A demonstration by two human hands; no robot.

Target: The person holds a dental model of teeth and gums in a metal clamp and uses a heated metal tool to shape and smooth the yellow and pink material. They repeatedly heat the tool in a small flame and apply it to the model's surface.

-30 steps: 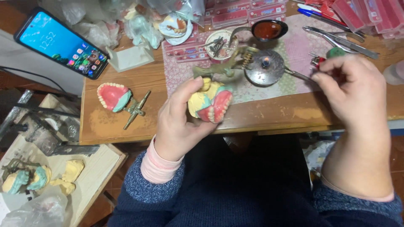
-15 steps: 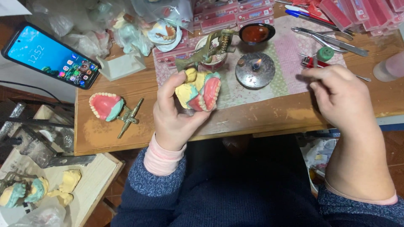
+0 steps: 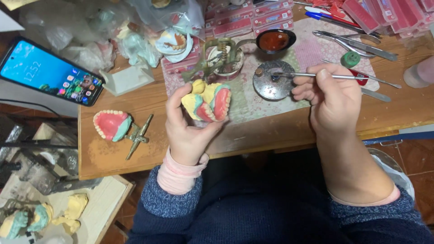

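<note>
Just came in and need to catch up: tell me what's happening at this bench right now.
A person sits at a wooden bench doing dental model work. The left hand holds up a denture model with pink gums, mounted on yellow plaster in a metal frame. The right hand holds a thin metal tool, its tip at a small round metal dish. Another denture model lies on the bench to the left, near a lit phone.
</note>
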